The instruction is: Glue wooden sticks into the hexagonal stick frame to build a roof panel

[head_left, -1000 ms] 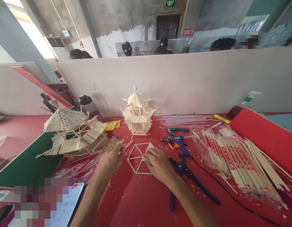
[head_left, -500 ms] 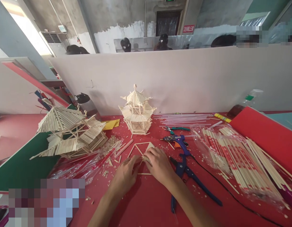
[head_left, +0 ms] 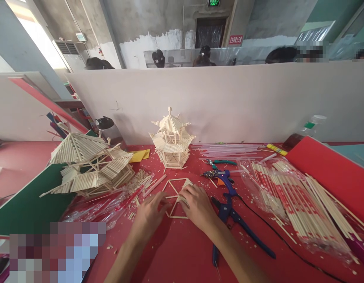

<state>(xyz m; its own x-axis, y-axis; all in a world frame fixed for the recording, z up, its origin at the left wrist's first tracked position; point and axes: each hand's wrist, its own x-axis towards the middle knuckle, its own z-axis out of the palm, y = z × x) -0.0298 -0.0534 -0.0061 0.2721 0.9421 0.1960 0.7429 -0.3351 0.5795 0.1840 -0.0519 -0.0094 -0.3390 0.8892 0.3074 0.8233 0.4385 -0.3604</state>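
Note:
A flat, many-sided stick frame (head_left: 175, 180) with spokes meeting in its middle lies on the red table in front of me. Its right part is filled with thin sticks laid side by side. My right hand (head_left: 198, 204) covers that slatted part, fingers curled over it and gripping the frame. Just off the frame's left edge is my left hand (head_left: 151, 212), thumb and fingers apart, with no item visible in it. Behind the frame stands a small stick pagoda (head_left: 171, 143) with two tiers of roof.
A larger stick pagoda model (head_left: 90, 165) lies tilted at left, beside offcuts (head_left: 142, 179). To the right are a blue glue gun (head_left: 225, 177), blue-handled cutters (head_left: 229, 212), green-handled pliers (head_left: 223, 161), clear glue sticks (head_left: 232, 149) and bagged chopsticks (head_left: 300, 200). A white partition (head_left: 229, 102) stands behind.
My left hand has drawn back to the left, away from the frame's middle, uncovering its left spokes and edge. My right hand stays on the slatted part. The view has shifted slightly.

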